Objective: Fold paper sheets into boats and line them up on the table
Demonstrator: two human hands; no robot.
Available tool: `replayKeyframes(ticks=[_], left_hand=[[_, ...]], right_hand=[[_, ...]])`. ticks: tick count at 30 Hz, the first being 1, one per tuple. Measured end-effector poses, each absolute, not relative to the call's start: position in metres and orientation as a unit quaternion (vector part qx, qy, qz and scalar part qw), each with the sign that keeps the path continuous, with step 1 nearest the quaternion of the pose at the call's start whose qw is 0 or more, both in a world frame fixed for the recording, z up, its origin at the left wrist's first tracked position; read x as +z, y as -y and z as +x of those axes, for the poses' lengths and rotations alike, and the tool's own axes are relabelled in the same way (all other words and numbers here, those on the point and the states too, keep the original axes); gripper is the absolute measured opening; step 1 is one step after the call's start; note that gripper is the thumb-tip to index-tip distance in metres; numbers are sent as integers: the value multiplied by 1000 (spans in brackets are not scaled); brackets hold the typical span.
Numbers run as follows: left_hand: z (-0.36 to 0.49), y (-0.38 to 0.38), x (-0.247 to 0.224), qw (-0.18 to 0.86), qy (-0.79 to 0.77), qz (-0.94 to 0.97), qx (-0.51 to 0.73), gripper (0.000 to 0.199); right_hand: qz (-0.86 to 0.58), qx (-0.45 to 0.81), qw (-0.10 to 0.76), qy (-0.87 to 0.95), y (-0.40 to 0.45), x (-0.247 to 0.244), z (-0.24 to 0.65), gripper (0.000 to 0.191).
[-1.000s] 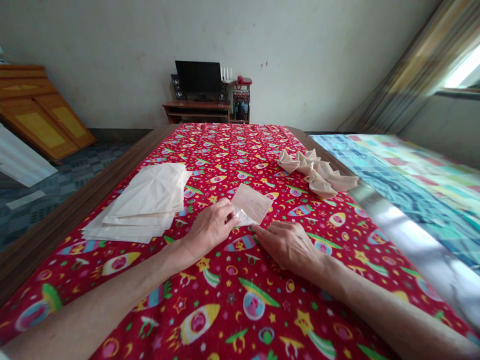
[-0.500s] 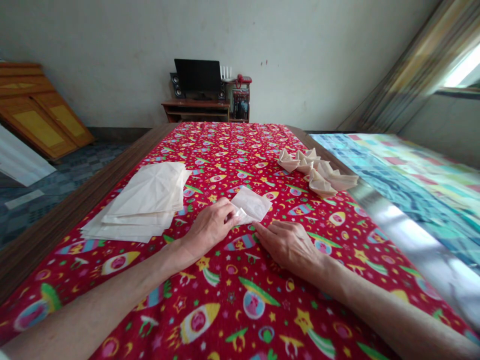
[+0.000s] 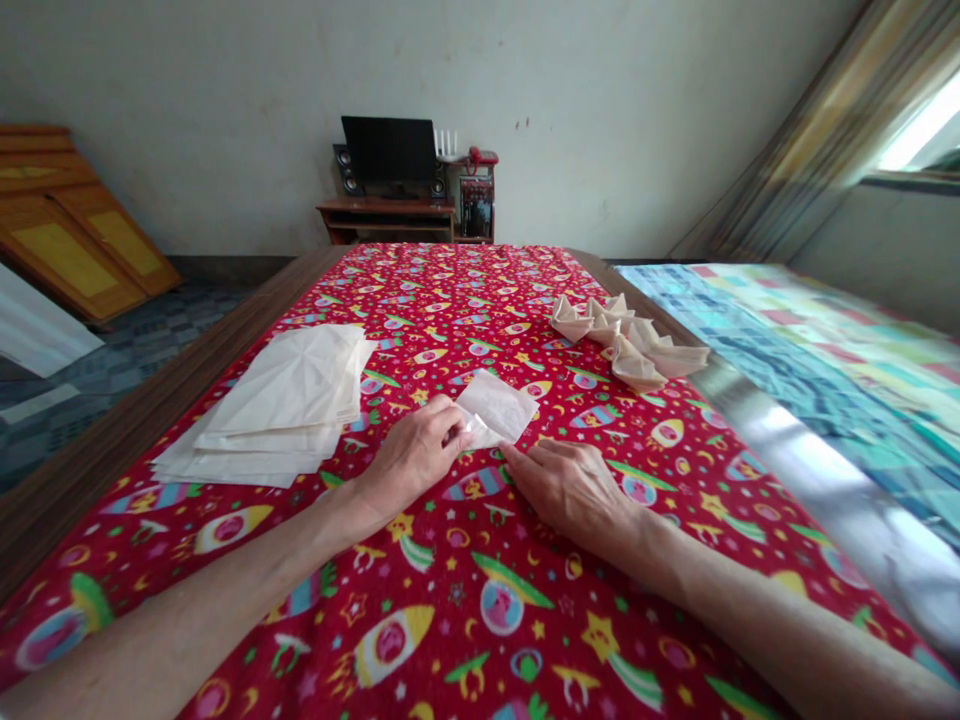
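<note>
A small white sheet of paper (image 3: 504, 402), partly folded along its near left side, lies on the red cloth in front of me. My left hand (image 3: 421, 440) is closed, with thumb and forefinger pinching the folded edge. At the near corner, my right hand (image 3: 566, 482) has its forefinger against the paper, its other fingers curled in; its thumb is hidden. Left of my hands lies a stack of creased white paper sheets (image 3: 281, 390). Several folded paper boat-like shapes (image 3: 637, 362) stand in a cluster to the right.
A red cloth (image 3: 450, 600) patterned with rockets covers the long table, whose dark wooden edge (image 3: 225, 340) shows at left. Beyond it, a monitor (image 3: 390, 150) with speakers stands on a desk (image 3: 390, 208). A bed (image 3: 847, 340) is at right, a wooden cabinet (image 3: 82, 220) at left.
The view has shifted slightly, so everything sits a little further left in it. Both hands stay at the same places on the paper.
</note>
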State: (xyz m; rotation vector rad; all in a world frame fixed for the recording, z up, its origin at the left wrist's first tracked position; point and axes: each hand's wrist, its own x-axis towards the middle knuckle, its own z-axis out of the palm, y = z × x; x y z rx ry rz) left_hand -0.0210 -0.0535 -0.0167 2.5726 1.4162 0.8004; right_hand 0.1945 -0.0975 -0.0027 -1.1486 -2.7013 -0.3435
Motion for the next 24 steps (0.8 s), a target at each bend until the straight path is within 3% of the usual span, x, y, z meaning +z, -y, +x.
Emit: replayKeyframes(ticks=[24], left_hand=[[-21,48,-21,73,-451,842,288,20]], right_hand=[[-438,-55,82,894,97,-1,193,26]])
